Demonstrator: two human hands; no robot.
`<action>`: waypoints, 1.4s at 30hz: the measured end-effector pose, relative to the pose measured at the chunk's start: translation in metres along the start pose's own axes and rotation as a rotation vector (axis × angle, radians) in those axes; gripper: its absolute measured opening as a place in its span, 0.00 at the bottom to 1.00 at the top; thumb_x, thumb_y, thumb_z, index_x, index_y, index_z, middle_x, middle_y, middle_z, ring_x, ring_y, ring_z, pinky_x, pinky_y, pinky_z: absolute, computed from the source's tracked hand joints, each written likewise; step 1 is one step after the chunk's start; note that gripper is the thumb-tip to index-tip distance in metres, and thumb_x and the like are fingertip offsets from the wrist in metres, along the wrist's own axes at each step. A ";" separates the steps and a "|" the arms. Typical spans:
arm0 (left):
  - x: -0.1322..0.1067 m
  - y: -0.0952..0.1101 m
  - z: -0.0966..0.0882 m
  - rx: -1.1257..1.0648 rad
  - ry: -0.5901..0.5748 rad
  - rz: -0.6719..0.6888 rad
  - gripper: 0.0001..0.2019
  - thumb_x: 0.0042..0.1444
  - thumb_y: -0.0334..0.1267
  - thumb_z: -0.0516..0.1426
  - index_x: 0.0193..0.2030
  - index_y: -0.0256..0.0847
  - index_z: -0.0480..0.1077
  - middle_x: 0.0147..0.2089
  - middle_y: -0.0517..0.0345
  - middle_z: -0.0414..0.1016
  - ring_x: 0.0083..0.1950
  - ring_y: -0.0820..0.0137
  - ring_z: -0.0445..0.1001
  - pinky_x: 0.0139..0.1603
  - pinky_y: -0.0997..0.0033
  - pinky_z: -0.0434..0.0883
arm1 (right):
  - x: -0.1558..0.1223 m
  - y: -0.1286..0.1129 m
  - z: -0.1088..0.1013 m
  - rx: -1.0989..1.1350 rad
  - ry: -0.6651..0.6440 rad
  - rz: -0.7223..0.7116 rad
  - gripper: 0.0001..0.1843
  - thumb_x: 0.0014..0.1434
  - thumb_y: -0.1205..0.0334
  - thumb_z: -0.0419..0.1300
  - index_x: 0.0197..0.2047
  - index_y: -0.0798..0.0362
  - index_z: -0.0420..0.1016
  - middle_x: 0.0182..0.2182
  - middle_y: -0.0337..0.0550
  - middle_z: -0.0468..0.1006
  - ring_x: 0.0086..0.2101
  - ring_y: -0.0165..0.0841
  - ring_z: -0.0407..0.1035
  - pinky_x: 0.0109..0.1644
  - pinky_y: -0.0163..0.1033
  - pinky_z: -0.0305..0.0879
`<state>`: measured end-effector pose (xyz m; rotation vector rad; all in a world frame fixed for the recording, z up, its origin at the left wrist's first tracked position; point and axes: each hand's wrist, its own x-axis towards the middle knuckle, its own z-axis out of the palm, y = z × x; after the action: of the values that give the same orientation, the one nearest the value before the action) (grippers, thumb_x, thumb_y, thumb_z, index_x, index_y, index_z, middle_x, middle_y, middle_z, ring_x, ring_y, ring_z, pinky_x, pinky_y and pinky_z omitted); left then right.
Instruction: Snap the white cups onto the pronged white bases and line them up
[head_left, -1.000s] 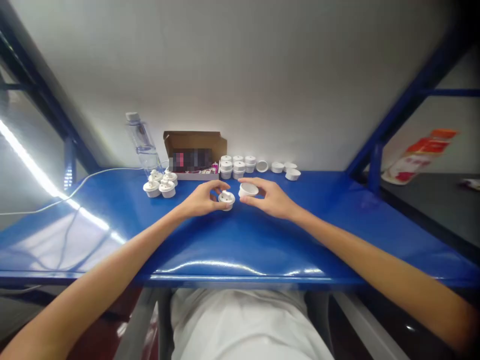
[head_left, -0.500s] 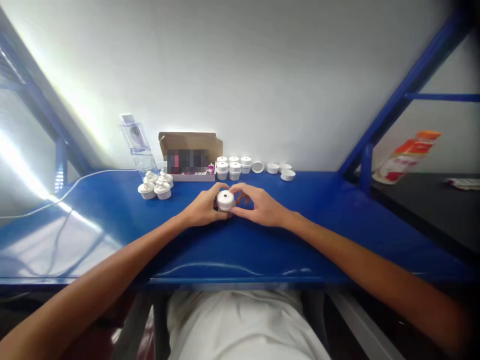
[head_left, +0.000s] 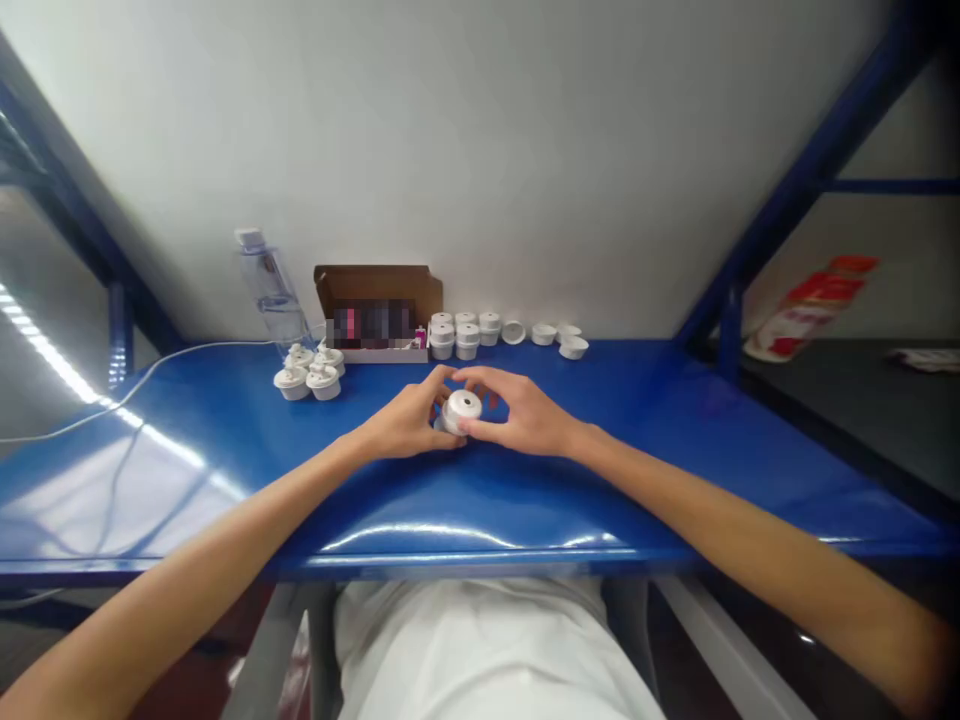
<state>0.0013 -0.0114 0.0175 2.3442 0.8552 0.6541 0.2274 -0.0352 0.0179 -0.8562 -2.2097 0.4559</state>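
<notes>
Cup (head_left: 466, 406) tilted, grasped by left hand (head_left: 409, 420) and right hand (head_left: 531, 416) together; even finger pressure should steady it!

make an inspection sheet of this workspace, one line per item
surface: glossy blue table, light reflections at left and front
parts: white round piece between the hands; four white fittings at left; capped white pieces and open white cups behind
clutter: open cardboard box, clear bottle
hands: left hand grips the piece; right hand touches its top
cables: white cable at left
surroundings: pale wall, blue frame, red-and-white container at right
</notes>
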 end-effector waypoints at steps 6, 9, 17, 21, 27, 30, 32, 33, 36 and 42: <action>0.003 0.000 -0.008 -0.286 0.086 -0.083 0.29 0.43 0.42 0.72 0.50 0.40 0.66 0.44 0.54 0.80 0.44 0.63 0.79 0.45 0.65 0.73 | -0.002 0.011 -0.004 0.217 0.068 0.023 0.20 0.52 0.63 0.67 0.50 0.49 0.73 0.44 0.41 0.78 0.41 0.36 0.76 0.50 0.44 0.75; 0.004 -0.003 -0.012 -0.470 0.049 -0.150 0.25 0.45 0.43 0.72 0.46 0.37 0.70 0.41 0.54 0.80 0.43 0.63 0.80 0.46 0.64 0.74 | -0.004 0.015 -0.004 0.191 0.125 -0.061 0.20 0.52 0.64 0.67 0.49 0.49 0.72 0.46 0.43 0.77 0.44 0.38 0.76 0.53 0.45 0.75; 0.004 -0.004 -0.013 -0.631 0.034 -0.227 0.22 0.48 0.43 0.71 0.45 0.33 0.74 0.36 0.52 0.82 0.37 0.66 0.80 0.43 0.65 0.74 | -0.004 0.016 -0.005 0.012 0.210 -0.295 0.20 0.52 0.69 0.66 0.49 0.49 0.73 0.48 0.46 0.78 0.51 0.41 0.74 0.58 0.49 0.71; 0.003 -0.005 -0.013 -0.635 0.020 -0.204 0.21 0.47 0.43 0.71 0.43 0.34 0.74 0.36 0.53 0.81 0.37 0.66 0.80 0.42 0.65 0.74 | -0.007 0.015 -0.004 0.136 0.158 -0.144 0.20 0.53 0.63 0.69 0.49 0.49 0.74 0.48 0.45 0.80 0.48 0.41 0.77 0.57 0.48 0.73; 0.002 -0.002 -0.007 -0.576 0.061 -0.137 0.23 0.43 0.42 0.73 0.42 0.35 0.72 0.37 0.55 0.81 0.39 0.66 0.79 0.42 0.67 0.74 | -0.004 0.012 0.006 0.522 0.041 0.395 0.23 0.60 0.40 0.64 0.40 0.54 0.74 0.27 0.43 0.80 0.26 0.36 0.77 0.32 0.41 0.77; 0.003 -0.003 -0.005 -0.529 0.104 -0.104 0.25 0.40 0.42 0.74 0.41 0.36 0.71 0.37 0.55 0.80 0.39 0.65 0.79 0.43 0.67 0.74 | -0.001 0.009 0.007 0.666 -0.090 0.602 0.31 0.65 0.32 0.51 0.40 0.55 0.72 0.26 0.48 0.79 0.24 0.37 0.76 0.25 0.40 0.74; 0.004 -0.004 -0.003 -0.537 0.114 -0.109 0.25 0.40 0.42 0.74 0.41 0.36 0.70 0.37 0.55 0.80 0.39 0.65 0.80 0.42 0.67 0.74 | -0.001 0.007 0.005 0.683 -0.080 0.585 0.28 0.65 0.36 0.55 0.49 0.54 0.71 0.36 0.50 0.81 0.31 0.38 0.78 0.31 0.40 0.77; 0.005 -0.005 -0.003 -0.547 0.115 -0.113 0.24 0.40 0.41 0.74 0.41 0.36 0.70 0.37 0.55 0.80 0.39 0.65 0.80 0.42 0.67 0.75 | -0.001 0.006 0.003 0.675 -0.049 0.532 0.26 0.63 0.41 0.61 0.54 0.52 0.69 0.43 0.49 0.80 0.37 0.37 0.78 0.36 0.40 0.78; 0.005 -0.007 -0.002 -0.568 0.103 -0.107 0.24 0.41 0.40 0.74 0.41 0.36 0.70 0.37 0.55 0.81 0.38 0.66 0.80 0.41 0.67 0.75 | -0.002 0.005 -0.002 0.622 0.014 0.435 0.39 0.54 0.54 0.71 0.64 0.48 0.60 0.49 0.46 0.76 0.42 0.36 0.77 0.43 0.40 0.77; 0.005 -0.006 -0.003 -0.555 0.110 -0.095 0.24 0.41 0.39 0.74 0.41 0.36 0.69 0.38 0.55 0.80 0.39 0.66 0.80 0.42 0.67 0.75 | -0.001 0.009 -0.001 0.640 0.043 0.465 0.33 0.58 0.51 0.67 0.63 0.48 0.62 0.45 0.44 0.77 0.41 0.37 0.76 0.41 0.41 0.77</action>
<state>0.0002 -0.0033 0.0175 1.7742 0.7130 0.8594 0.2322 -0.0296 0.0130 -0.9878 -1.6416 1.2669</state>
